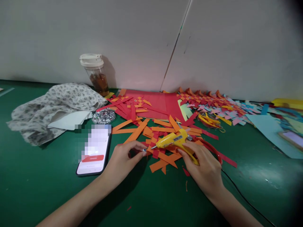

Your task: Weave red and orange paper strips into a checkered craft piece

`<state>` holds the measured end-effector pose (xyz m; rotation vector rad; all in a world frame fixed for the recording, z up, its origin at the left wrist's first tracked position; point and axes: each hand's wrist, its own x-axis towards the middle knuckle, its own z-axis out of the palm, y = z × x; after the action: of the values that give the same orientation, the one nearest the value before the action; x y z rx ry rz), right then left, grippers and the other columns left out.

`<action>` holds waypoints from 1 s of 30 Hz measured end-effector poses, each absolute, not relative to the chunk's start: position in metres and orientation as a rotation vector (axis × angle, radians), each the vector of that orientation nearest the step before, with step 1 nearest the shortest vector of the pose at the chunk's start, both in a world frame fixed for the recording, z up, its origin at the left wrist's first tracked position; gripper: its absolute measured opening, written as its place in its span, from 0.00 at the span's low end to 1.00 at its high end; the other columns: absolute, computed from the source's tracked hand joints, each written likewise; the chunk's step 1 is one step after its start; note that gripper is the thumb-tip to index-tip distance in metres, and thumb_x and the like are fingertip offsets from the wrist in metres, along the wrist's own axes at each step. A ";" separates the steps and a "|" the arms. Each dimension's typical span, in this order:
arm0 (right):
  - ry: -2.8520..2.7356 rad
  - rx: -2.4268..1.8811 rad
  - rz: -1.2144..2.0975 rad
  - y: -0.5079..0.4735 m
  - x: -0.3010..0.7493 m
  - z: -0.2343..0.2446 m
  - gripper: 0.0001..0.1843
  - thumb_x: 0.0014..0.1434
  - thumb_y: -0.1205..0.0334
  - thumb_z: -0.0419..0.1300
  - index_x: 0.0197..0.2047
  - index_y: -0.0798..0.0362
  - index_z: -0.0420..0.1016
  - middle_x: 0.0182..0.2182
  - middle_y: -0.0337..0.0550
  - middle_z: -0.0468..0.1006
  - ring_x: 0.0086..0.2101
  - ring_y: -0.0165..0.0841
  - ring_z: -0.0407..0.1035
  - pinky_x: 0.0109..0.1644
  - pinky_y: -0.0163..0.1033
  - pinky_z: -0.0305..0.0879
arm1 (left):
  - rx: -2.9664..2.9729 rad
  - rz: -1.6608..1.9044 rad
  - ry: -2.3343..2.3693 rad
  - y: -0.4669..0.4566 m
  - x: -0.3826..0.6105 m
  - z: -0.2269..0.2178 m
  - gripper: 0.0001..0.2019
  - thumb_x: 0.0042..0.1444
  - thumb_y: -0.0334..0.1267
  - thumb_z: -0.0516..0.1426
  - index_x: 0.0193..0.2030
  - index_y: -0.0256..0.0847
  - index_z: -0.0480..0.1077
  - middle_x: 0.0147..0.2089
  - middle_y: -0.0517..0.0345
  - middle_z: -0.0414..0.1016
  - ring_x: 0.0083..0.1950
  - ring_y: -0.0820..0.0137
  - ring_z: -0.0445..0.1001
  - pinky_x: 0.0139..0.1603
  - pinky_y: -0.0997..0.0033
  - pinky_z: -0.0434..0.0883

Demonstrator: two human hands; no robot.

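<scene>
My left hand [129,157] is closed in a pinch, with a tiny white-and-dark piece [144,150], apparently a googly eye, between thumb and fingertips. From the right, my right hand [203,159] grips a yellow hot glue gun [172,139] by its handle. Its metal nozzle points left and ends just beside the pinched piece; whether they touch I cannot tell. Below and behind the gun lies a loose heap of orange paper strips [163,157] and red ones, some of them woven together. A pile of small googly eyes [103,116] lies behind the phone.
A phone [93,154] with a lit screen lies left of my left hand. Behind it are a patterned cloth [59,99] and a lidded cup of brown drink [97,75]. Woven paper pieces [205,99] pile up along the wall. A black cord [246,197] trails right.
</scene>
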<state>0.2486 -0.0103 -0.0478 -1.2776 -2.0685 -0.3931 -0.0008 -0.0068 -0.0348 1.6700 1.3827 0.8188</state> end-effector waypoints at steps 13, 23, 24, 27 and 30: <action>-2.046 -1.287 -0.457 -0.008 0.248 -0.049 0.13 0.54 0.67 0.60 0.44 0.52 0.68 0.38 0.45 0.77 0.38 0.35 0.72 0.44 0.40 0.68 | 1.830 0.858 1.419 -0.009 -0.001 -0.039 0.03 0.53 0.36 0.57 0.34 0.45 0.73 0.33 0.61 0.77 0.30 0.72 0.70 0.28 0.74 0.66; -2.051 -1.286 -0.448 -0.008 0.247 -0.048 0.14 0.53 0.67 0.61 0.44 0.53 0.67 0.38 0.47 0.76 0.37 0.35 0.72 0.42 0.39 0.68 | 1.814 0.888 1.413 -0.009 -0.001 -0.042 0.03 0.53 0.35 0.58 0.34 0.43 0.73 0.31 0.60 0.75 0.28 0.73 0.68 0.26 0.75 0.64; -2.051 -1.280 -0.459 -0.008 0.247 -0.048 0.15 0.53 0.67 0.61 0.44 0.54 0.67 0.38 0.47 0.76 0.37 0.35 0.72 0.42 0.38 0.68 | 1.818 0.890 1.410 -0.009 -0.001 -0.042 0.03 0.53 0.35 0.58 0.34 0.43 0.73 0.32 0.60 0.75 0.28 0.73 0.68 0.26 0.75 0.64; -2.046 -1.260 -0.483 -0.008 0.245 -0.046 0.16 0.51 0.66 0.63 0.44 0.55 0.68 0.36 0.47 0.76 0.36 0.35 0.72 0.41 0.38 0.68 | 1.826 0.900 1.396 -0.008 -0.001 -0.042 0.04 0.53 0.35 0.57 0.35 0.44 0.73 0.35 0.60 0.74 0.29 0.73 0.68 0.26 0.75 0.64; -2.031 -1.260 -0.478 -0.008 0.244 -0.045 0.16 0.50 0.65 0.63 0.44 0.55 0.68 0.36 0.48 0.76 0.36 0.36 0.72 0.42 0.38 0.68 | 1.824 0.902 1.385 -0.008 -0.001 -0.043 0.05 0.53 0.36 0.57 0.36 0.45 0.73 0.37 0.59 0.74 0.30 0.73 0.68 0.26 0.75 0.64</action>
<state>0.2437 -0.0077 -0.0452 -1.2603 -2.0307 -0.4782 -0.0006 -0.0078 -0.0427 1.8241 1.3853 0.9015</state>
